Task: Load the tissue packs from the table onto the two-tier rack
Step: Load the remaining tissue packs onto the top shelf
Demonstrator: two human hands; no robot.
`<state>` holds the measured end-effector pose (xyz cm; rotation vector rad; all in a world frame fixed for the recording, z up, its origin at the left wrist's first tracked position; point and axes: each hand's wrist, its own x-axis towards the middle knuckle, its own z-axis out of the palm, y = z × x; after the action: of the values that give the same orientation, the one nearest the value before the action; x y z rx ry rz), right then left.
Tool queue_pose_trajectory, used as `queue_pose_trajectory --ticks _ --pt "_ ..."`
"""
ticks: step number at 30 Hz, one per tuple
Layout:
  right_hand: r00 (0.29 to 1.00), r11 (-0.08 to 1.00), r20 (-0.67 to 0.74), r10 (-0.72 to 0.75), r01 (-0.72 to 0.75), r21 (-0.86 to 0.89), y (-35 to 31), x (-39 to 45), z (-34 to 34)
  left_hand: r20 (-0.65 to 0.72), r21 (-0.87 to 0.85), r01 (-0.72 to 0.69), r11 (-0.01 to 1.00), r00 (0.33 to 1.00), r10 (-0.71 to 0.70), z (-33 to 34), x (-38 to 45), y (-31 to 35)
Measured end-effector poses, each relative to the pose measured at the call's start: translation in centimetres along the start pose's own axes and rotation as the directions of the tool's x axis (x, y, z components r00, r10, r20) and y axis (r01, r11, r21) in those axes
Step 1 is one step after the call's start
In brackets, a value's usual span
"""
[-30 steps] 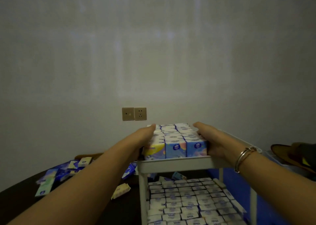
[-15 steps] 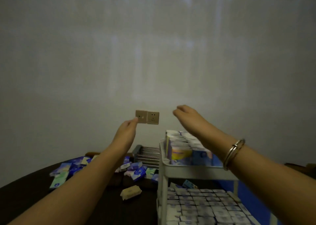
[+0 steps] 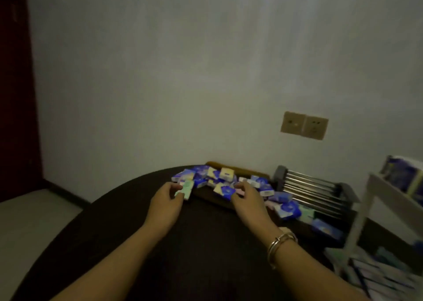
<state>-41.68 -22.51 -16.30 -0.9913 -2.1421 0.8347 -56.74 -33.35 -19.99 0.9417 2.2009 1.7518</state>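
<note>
Several loose tissue packs (image 3: 225,179), mostly blue with some yellow and green, lie heaped at the far side of the dark round table (image 3: 109,227). My left hand (image 3: 166,201) pinches a green pack (image 3: 186,189) at the heap's left edge. My right hand (image 3: 248,198) curls its thumb and fingers round the corner of a blue and yellow pack (image 3: 222,189). The white two-tier rack (image 3: 374,181) stands at the right edge, blurred. Stacked packs (image 3: 402,178) fill its top tier and rows of packs (image 3: 380,275) its lower tier.
A metal slatted rack (image 3: 313,186) sits on the table between the heap and the white rack. More packs (image 3: 289,209) lie in front of it. A double wall socket (image 3: 304,125) is on the grey wall. A dark door (image 3: 16,94) is at far left.
Both hands have left the rack's top tier and swung left and down to the heap on the table. The view has turned left, so the rack now sits at the right edge.
</note>
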Motion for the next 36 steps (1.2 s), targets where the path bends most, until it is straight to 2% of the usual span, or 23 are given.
queue_pose_trajectory --ticks 4,7,11,15,20,22,24,26,28,32,34,36 --pt "0.997 0.996 0.076 0.006 0.001 -0.092 4.3 3.9 4.7 0.03 0.153 0.031 0.988 0.999 -0.036 1.2 3.6 -4.5" --pt "0.993 0.985 0.104 -0.057 0.073 -0.155 6.5 7.4 7.6 0.047 0.247 0.041 0.968 0.997 -0.054 3.4 6.2 -7.0" --pt "0.978 0.91 0.06 -0.2 0.208 -0.358 8.8 11.4 10.6 0.026 0.323 0.021 0.946 0.999 -0.031 6.5 9.8 -9.7" --pt "0.982 0.85 0.07 -0.175 0.187 -0.493 11.0 14.7 12.1 0.041 0.403 -0.019 0.915 0.999 0.003 8.9 13.9 -11.9" --pt "0.983 0.863 0.047 -0.175 0.176 -0.473 12.9 16.1 12.7 -0.043 0.376 0.035 0.926 0.999 -0.02 10.9 15.7 -11.8" --pt "0.983 0.906 0.024 -0.181 0.176 -0.385 12.9 15.7 12.6 -0.112 0.262 0.125 0.957 0.989 -0.098 11.4 14.9 -10.9" --pt "0.991 0.985 0.011 -0.133 0.133 -0.111 12.2 15.0 12.3 -0.081 -0.073 0.231 0.97 0.968 -0.236 11.9 13.6 -9.5" --pt "0.997 0.968 0.016 -0.078 0.072 0.241 10.7 14.2 11.9 0.099 -0.454 0.325 0.83 0.944 -0.316 12.3 11.8 -8.1" --pt "0.994 0.907 0.059 -0.088 0.055 0.417 9.3 13.6 11.9 0.198 -0.621 0.346 0.703 0.938 -0.286 12.6 10.6 -7.4" --pt "0.966 0.887 0.223 -0.131 0.014 0.462 7.6 12.8 11.5 0.245 -0.711 0.29 0.64 0.956 -0.162 12.5 9.6 -7.5" --pt "0.95 0.927 0.301 -0.076 -0.044 0.373 7.8 13.0 11.0 0.273 -0.735 0.286 0.615 0.955 -0.118 12.5 9.3 -7.4" --pt "0.951 0.968 0.306 -0.054 -0.026 0.249 8.5 13.6 10.1 0.319 -0.719 0.295 0.63 0.944 -0.078 12.8 9.0 -7.2"
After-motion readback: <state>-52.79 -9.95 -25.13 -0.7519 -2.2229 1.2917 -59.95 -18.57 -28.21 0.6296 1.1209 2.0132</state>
